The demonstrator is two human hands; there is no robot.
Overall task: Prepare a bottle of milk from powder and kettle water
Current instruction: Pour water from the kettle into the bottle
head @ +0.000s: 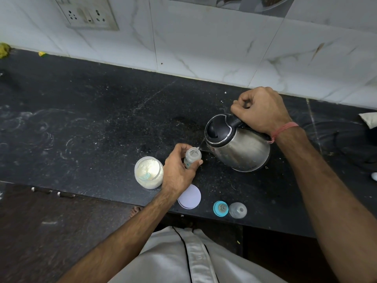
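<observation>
1. Speckled black stone counter [102, 103] carries pale ring marks.
2. Shiny silver steel kettle [242, 152] has a black lid.
3. Clear plastic jar [148, 173] holds cream powder.
4. Round teal collar [220, 208].
5. White grey-veined marble wall tiles [214, 43].
6. Red wrist thread [282, 130].

The kettle [242, 149] has a brushed, softly shiny metal body with a glossy black plastic lid and handle, and it stands on a dark speckled stone counter [102, 119] that looks smooth but dusty with pale ring marks. At about eight o'clock from the kettle, the small bottle [191, 157] and the powder jar [148, 172] are cloudy translucent plastic, the powder inside matt and clumpy. Toward twelve o'clock the wall tiles [204, 43] are glossy white marble-look.
</observation>
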